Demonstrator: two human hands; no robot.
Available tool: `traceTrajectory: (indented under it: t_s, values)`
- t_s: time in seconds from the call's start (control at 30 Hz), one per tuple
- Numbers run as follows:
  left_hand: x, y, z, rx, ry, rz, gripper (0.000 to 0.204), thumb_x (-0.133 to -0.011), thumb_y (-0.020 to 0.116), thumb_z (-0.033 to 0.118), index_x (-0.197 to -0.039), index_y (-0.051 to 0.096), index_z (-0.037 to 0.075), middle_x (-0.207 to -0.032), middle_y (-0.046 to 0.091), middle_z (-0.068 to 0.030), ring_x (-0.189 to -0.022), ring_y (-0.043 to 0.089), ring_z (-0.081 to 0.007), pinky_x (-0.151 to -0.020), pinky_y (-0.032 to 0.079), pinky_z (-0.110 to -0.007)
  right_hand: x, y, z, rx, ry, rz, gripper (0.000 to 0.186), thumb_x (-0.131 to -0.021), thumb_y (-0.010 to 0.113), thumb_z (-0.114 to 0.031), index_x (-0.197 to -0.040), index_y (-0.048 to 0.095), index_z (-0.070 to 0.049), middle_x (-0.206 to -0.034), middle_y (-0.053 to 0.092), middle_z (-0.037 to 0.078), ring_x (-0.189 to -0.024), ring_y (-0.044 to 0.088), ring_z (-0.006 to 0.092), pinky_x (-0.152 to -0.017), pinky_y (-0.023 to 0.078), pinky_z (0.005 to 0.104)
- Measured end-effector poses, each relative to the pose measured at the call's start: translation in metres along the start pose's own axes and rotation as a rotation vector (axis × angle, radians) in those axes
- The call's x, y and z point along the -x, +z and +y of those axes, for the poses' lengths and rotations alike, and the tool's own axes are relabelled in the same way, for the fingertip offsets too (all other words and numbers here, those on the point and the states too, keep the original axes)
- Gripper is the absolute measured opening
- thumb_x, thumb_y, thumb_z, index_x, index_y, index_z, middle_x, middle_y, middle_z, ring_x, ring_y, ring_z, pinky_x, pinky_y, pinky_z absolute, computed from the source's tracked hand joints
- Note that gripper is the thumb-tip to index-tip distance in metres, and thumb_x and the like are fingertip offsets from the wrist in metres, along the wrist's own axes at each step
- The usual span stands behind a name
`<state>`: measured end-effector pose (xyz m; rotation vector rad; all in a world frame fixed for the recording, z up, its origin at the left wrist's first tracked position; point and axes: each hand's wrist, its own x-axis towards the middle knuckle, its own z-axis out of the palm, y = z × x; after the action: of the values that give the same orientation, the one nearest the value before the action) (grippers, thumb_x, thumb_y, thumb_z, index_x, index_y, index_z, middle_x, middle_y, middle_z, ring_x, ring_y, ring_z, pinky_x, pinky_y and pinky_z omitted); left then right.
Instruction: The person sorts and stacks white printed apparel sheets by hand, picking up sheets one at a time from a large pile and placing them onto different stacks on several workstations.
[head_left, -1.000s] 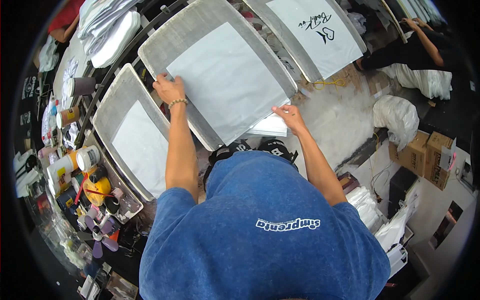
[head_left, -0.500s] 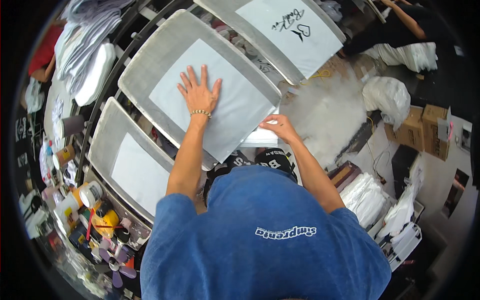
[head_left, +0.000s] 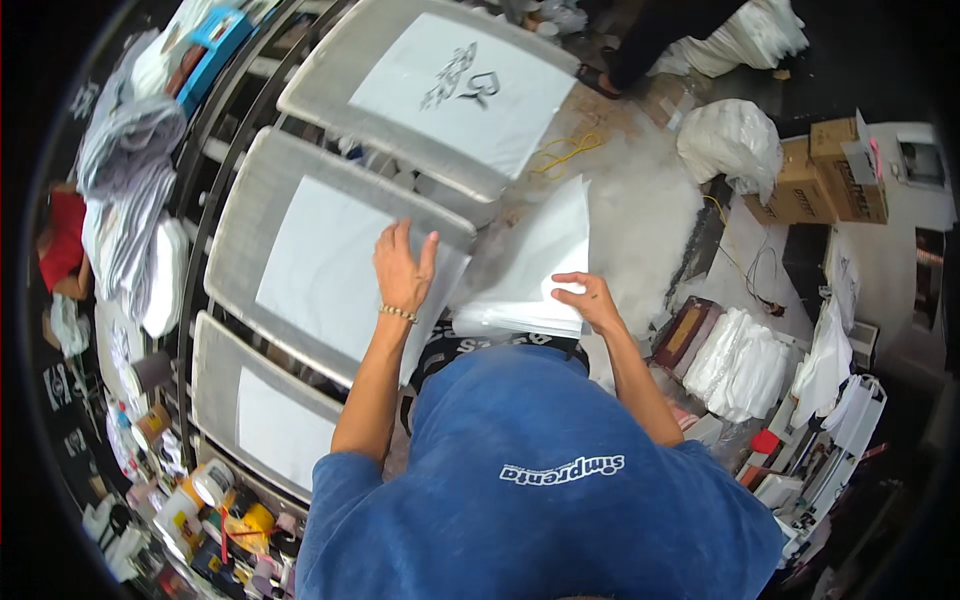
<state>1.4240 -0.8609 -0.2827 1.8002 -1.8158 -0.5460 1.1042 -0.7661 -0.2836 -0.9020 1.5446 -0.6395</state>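
White sheet (head_left: 320,265) beside black-lettered sheet (head_left: 465,95)

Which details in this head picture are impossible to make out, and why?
In the head view:
Whether the left hand touches the sheet under it: its back hides the palm.
How many white sheets lie by the right hand: they overlap.
Upper body of the co-worker: cut off by the top edge.
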Motion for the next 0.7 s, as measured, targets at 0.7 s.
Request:
traceTrajectory:
  t_s: [0.7]
  values:
    - [-0.161, 0.120, 0.060, -0.337, 0.669, -0.198, 0.012, -0.086, 0.060, 0.017, -0.088, 0.063, 0.005, -0.090, 0.061, -0.0157, -0.076, 0.060, -0.0362, -0.066, 0.047, -0.045, 0.072, -0.192, 0.124, -0.291, -0.028, 0.756, 0.032, -0.075, 0.076, -0.018, -0.104, 0.071, -0.006, -0.099, 0.070, 0.011, -0.089, 0.063, 0.0160, -0.081, 0.047, 0.0279]
